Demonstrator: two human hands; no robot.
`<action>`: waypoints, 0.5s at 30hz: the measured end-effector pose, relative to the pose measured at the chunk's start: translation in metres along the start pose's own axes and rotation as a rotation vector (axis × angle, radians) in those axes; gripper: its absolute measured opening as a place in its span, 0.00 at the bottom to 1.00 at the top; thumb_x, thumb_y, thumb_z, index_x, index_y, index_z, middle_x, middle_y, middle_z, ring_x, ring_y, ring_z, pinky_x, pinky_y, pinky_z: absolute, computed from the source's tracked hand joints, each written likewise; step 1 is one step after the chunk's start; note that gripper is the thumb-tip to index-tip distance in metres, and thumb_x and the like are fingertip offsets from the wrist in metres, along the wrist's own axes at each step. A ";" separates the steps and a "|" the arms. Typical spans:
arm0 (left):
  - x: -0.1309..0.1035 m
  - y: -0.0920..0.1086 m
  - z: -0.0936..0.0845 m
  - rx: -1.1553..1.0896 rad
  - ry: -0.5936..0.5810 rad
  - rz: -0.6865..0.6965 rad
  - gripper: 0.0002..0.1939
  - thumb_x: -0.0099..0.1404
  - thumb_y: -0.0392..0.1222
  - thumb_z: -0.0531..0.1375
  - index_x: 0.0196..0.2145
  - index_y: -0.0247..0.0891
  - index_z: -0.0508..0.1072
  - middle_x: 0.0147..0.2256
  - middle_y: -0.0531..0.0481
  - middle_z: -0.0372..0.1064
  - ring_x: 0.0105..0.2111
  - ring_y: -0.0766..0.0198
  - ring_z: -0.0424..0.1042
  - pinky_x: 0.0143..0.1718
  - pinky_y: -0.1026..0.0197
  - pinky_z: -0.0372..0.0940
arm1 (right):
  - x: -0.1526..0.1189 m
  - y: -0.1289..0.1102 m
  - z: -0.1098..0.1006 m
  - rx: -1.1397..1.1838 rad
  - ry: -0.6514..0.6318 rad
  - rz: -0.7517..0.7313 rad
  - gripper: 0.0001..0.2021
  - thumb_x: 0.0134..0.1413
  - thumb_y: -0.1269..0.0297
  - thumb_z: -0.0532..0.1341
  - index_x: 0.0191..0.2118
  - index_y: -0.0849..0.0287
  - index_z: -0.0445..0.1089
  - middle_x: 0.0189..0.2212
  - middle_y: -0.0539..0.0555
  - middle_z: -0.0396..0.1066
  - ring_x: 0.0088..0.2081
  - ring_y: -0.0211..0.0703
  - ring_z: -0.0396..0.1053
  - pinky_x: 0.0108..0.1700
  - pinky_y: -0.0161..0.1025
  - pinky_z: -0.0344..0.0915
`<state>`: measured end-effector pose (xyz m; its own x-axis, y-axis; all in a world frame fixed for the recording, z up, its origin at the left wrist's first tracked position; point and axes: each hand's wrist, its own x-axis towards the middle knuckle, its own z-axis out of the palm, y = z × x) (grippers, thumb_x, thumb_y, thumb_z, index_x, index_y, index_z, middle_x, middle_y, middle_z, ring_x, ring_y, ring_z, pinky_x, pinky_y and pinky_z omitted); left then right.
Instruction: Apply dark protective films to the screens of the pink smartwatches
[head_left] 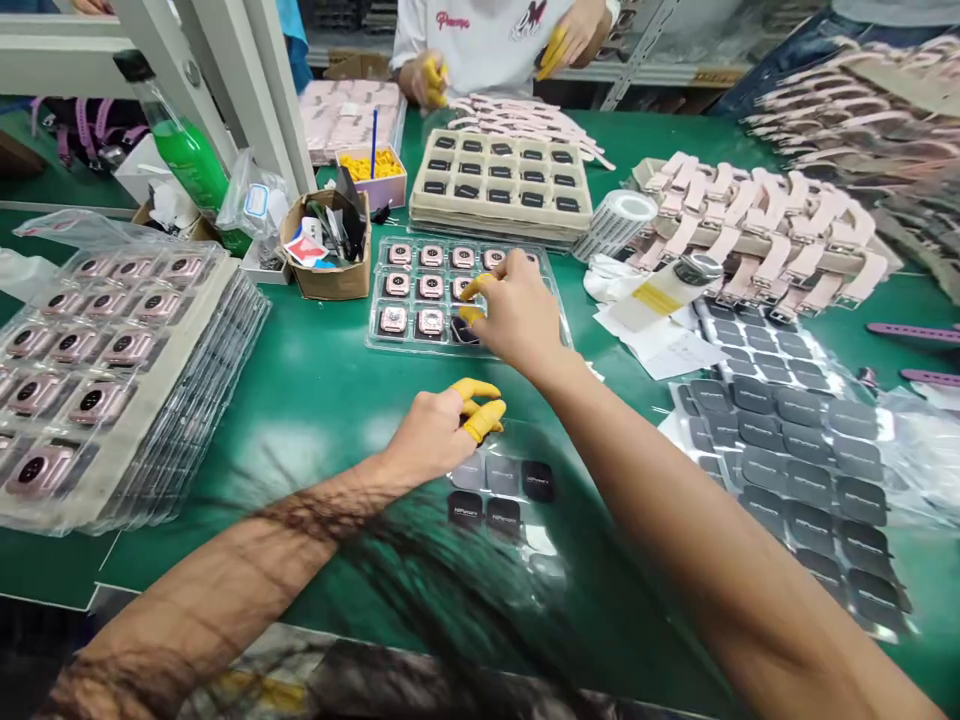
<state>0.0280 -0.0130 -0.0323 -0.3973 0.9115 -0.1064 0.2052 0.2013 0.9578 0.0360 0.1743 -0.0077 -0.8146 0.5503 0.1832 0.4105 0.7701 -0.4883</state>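
My right hand [517, 310], with yellow finger cots, reaches over a clear plastic tray [371, 335] of pink smartwatches. Its thumb and fingertips close on a dark-faced smartwatch [465, 330] in the front row, partly covered by the thumb. Neighbouring watches, such as this front-row watch [430, 321], lie in their own compartments; the hand hides some at the right. Nearer me, my left hand [442, 425] hovers at the upper edge of a clear sheet with dark square stickers [502, 515]. Its cotted fingers are loosely bent and apart, with nothing visible between them.
Stacked watch trays [172, 370] stand at left. Behind are a cardboard box [330, 275], a green bottle [187, 160] and a beige tray [495, 210]. Pink straps [765, 220], a roll [622, 220] and sticker sheets [795, 470] lie right. A co-worker [495, 50] stands opposite.
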 end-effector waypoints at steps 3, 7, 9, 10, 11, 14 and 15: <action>0.000 -0.003 0.001 0.033 -0.013 0.034 0.16 0.71 0.50 0.60 0.51 0.40 0.77 0.39 0.47 0.84 0.36 0.56 0.82 0.38 0.57 0.73 | 0.003 -0.017 0.010 -0.208 -0.151 -0.075 0.14 0.61 0.65 0.66 0.51 0.64 0.79 0.51 0.66 0.69 0.45 0.51 0.71 0.50 0.49 0.68; 0.000 -0.003 -0.001 0.052 -0.012 0.040 0.15 0.71 0.48 0.60 0.50 0.41 0.78 0.39 0.49 0.84 0.38 0.57 0.83 0.38 0.58 0.73 | 0.009 -0.024 0.014 -0.254 -0.240 -0.103 0.14 0.59 0.70 0.66 0.50 0.68 0.77 0.53 0.69 0.66 0.42 0.50 0.71 0.50 0.49 0.69; 0.000 -0.002 -0.002 0.060 -0.009 0.043 0.14 0.71 0.47 0.60 0.50 0.41 0.78 0.38 0.49 0.84 0.37 0.57 0.83 0.40 0.58 0.73 | 0.012 -0.021 0.013 -0.237 -0.261 -0.150 0.15 0.58 0.70 0.68 0.51 0.68 0.76 0.54 0.68 0.66 0.43 0.50 0.71 0.52 0.49 0.69; 0.000 -0.001 -0.002 0.061 -0.009 0.044 0.14 0.71 0.47 0.60 0.50 0.41 0.77 0.38 0.49 0.84 0.37 0.57 0.83 0.41 0.58 0.73 | 0.013 -0.019 0.013 -0.225 -0.271 -0.177 0.16 0.58 0.69 0.68 0.51 0.69 0.76 0.54 0.68 0.66 0.44 0.50 0.71 0.53 0.49 0.69; 0.000 -0.001 -0.003 0.063 -0.012 0.042 0.14 0.71 0.47 0.60 0.50 0.40 0.77 0.38 0.49 0.84 0.37 0.57 0.83 0.42 0.58 0.74 | 0.013 -0.017 0.013 -0.211 -0.279 -0.202 0.17 0.59 0.67 0.69 0.51 0.69 0.75 0.54 0.68 0.66 0.45 0.51 0.71 0.55 0.49 0.69; 0.000 0.000 -0.003 0.063 -0.020 0.020 0.14 0.71 0.45 0.60 0.50 0.38 0.77 0.39 0.48 0.84 0.39 0.58 0.83 0.45 0.59 0.74 | 0.010 -0.015 0.016 -0.169 -0.266 -0.226 0.17 0.67 0.62 0.62 0.54 0.71 0.72 0.55 0.70 0.67 0.46 0.53 0.71 0.56 0.51 0.68; 0.000 0.000 -0.003 0.060 -0.021 0.011 0.14 0.71 0.45 0.60 0.51 0.38 0.77 0.40 0.48 0.84 0.40 0.58 0.83 0.45 0.59 0.74 | 0.009 -0.015 0.017 -0.154 -0.248 -0.216 0.15 0.69 0.65 0.58 0.54 0.71 0.71 0.55 0.71 0.67 0.47 0.54 0.72 0.56 0.52 0.68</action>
<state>0.0251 -0.0143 -0.0309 -0.3757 0.9211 -0.1019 0.2635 0.2116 0.9412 0.0154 0.1617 -0.0131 -0.9563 0.2888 0.0462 0.2593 0.9102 -0.3228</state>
